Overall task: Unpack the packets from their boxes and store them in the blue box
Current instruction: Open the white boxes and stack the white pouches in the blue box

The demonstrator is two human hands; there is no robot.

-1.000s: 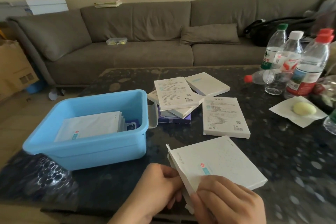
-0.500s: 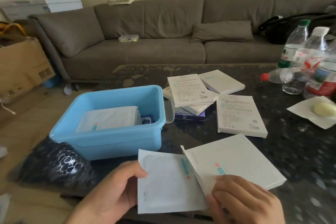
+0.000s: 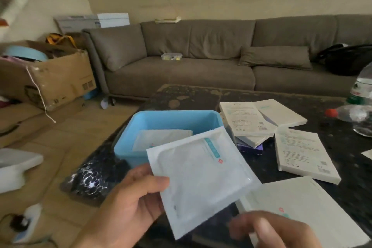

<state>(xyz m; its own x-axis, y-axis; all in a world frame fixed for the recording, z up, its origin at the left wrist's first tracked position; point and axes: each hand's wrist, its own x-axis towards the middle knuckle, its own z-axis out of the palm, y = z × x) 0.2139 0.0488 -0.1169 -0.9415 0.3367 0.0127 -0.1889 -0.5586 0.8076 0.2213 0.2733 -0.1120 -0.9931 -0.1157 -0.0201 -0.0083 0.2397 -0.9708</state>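
Now the left hand pinches a white packet just short of the blue box; right hand, blurred, grip unclear, rests by its box. Next: lower it inside.

The room is dim, with soft, warm daylight and no hard shadows. A patch of glare breaks into bright rings on the glossy dark worktop at the near left. The right hand is smeared by motion blur, and the far-left edge is streaked too. The wide lens bends the sofa and the wall toward the corners. Print on the white boxes is too soft to read.
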